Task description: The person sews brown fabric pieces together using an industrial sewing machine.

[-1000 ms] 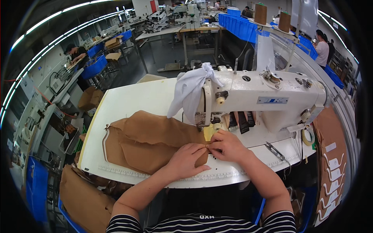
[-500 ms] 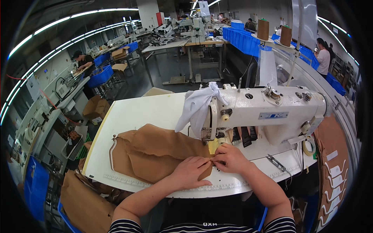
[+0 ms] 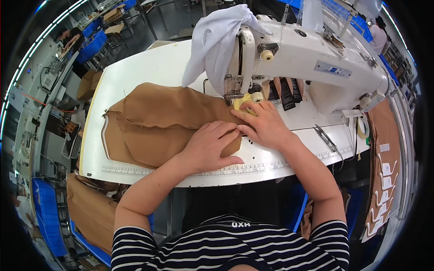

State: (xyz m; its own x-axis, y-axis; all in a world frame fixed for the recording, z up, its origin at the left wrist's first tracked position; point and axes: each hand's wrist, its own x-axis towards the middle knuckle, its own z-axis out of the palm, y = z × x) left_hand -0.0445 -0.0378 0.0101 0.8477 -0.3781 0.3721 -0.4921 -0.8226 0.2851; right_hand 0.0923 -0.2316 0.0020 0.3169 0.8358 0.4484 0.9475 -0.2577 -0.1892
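A folded piece of brown fabric (image 3: 167, 108) lies on the white sewing table, its right end close to the presser foot (image 3: 233, 94) of a white sewing machine (image 3: 289, 56). My left hand (image 3: 205, 145) rests flat on the fabric's near right part, thumb spread away over the table. My right hand (image 3: 266, 125) lies at the fabric's right edge, beside a yellow plate (image 3: 244, 100). Its index finger presses the cloth near the foot, apart from the thumb. The thumb nearly meets the left fingertips. Its remaining fingers are curled and partly hidden.
White cloth (image 3: 217, 43) hangs from the machine head. Thread snips (image 3: 326, 138) and a tape roll (image 3: 362, 128) lie on the right. A printed ruler (image 3: 253, 169) runs along the near table edge. Brown pieces hang at far right (image 3: 383, 131) and lie lower left (image 3: 88, 210).
The view has tilted downward. My right hand has shifted from a pinch at the fabric edge to fingers spread nearer the presser foot. The left hand stays on the fabric.
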